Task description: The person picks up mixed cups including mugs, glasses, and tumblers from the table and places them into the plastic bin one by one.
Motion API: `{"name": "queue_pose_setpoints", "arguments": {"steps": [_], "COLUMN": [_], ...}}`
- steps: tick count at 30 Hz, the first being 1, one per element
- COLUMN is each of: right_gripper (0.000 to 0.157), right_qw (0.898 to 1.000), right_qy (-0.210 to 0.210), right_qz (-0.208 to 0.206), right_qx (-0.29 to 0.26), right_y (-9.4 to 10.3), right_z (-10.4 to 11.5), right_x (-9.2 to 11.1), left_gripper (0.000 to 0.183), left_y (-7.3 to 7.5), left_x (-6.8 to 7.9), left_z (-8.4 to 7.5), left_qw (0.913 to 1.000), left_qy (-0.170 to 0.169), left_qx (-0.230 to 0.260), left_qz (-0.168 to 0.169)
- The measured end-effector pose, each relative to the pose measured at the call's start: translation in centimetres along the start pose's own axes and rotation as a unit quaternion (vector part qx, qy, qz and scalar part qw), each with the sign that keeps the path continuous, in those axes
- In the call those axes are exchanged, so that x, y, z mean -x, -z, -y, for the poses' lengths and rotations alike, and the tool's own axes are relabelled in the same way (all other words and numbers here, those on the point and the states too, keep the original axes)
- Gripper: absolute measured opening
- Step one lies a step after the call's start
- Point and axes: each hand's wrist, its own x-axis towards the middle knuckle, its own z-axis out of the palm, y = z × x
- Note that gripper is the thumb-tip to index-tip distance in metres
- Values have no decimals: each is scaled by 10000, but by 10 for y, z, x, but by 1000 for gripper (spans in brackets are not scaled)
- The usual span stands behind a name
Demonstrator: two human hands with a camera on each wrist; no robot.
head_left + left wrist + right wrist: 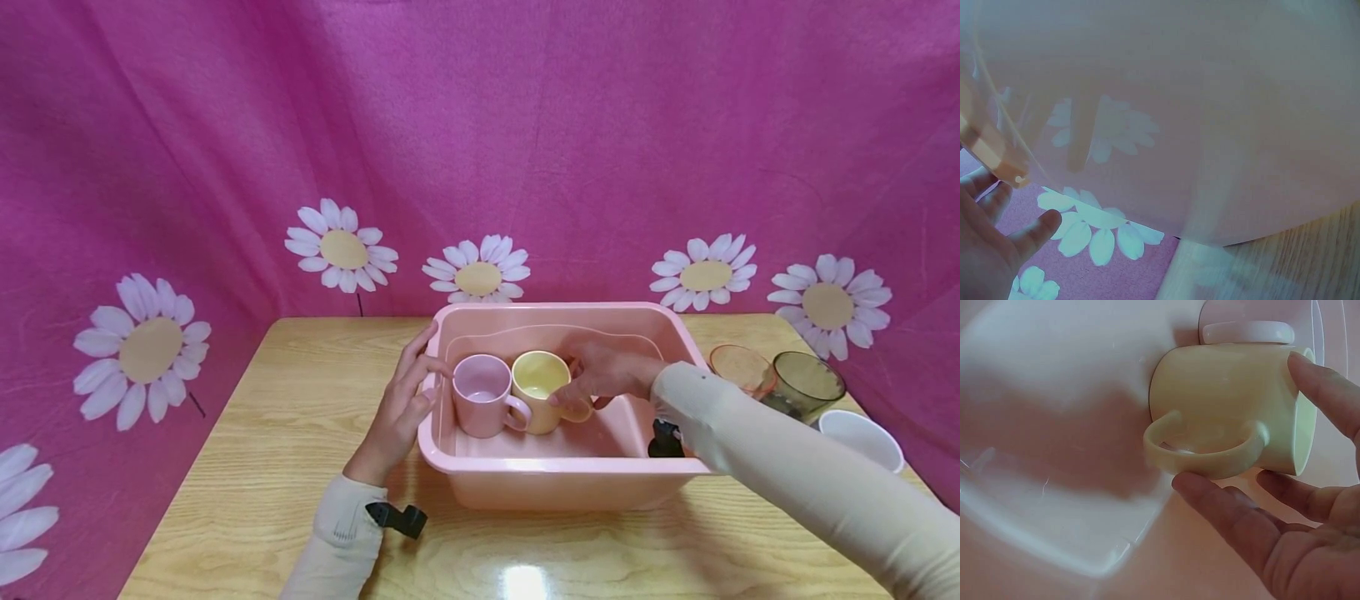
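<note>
A pink plastic basin stands on the table with two mugs inside. My left hand holds the basin's left rim, one finger reaching over the edge. A pink mug sits upright by the left wall, its handle turned right. Touching or close beside it is a yellow mug, also upright. My right hand reaches into the basin and grips the yellow mug. In the right wrist view, the thumb presses near the rim of the yellow mug while the fingers lie along the opposite side and handle.
Right of the basin stand an orange see-through cup, a dark olive see-through cup and a white cup, partly behind the right forearm. A magenta cloth with daisies hangs behind the wooden table.
</note>
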Motion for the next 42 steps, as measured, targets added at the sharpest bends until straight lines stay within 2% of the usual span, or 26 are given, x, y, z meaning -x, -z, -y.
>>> {"name": "queue_pose_setpoints", "arguments": {"steps": [7, 21, 26, 30, 33, 36, 42], "right_gripper": [43, 55, 58, 51, 41, 43, 55], "right_qw": [9996, 9980, 9975, 9984, 9992, 9990, 9991], "right_qy": [-129, -501, -514, -326, 228, 402, -209], "right_qz": [110, 174, 195, 263, 281, 189, -287], "right_qx": [-231, -351, -452, -391, -152, -105, -223], "right_y": [-2, -6, -6, -2, 2, 6, 8], "right_z": [1, 2, 1, 1, -4, -3, 3], "right_x": [3, 5, 4, 4, 2, 3, 10], "left_gripper": [25, 28, 29, 30, 30, 30, 31], "left_y": [0, 0, -1, -1, -1, -1, 0], "left_x": [0, 0, 0, 0, -1, -1, 0], "left_z": [0, 0, 1, 3, 3, 3, 2], "left_qw": [10000, 10000, 9999, 9997, 9996, 9997, 9999], "left_qy": [39, 2, -111, -248, -263, -208, -122], "left_qx": [10, -6, 17, 46, 67, 86, 80], "left_qz": [8, 22, -18, -39, -27, -8, 3]}}
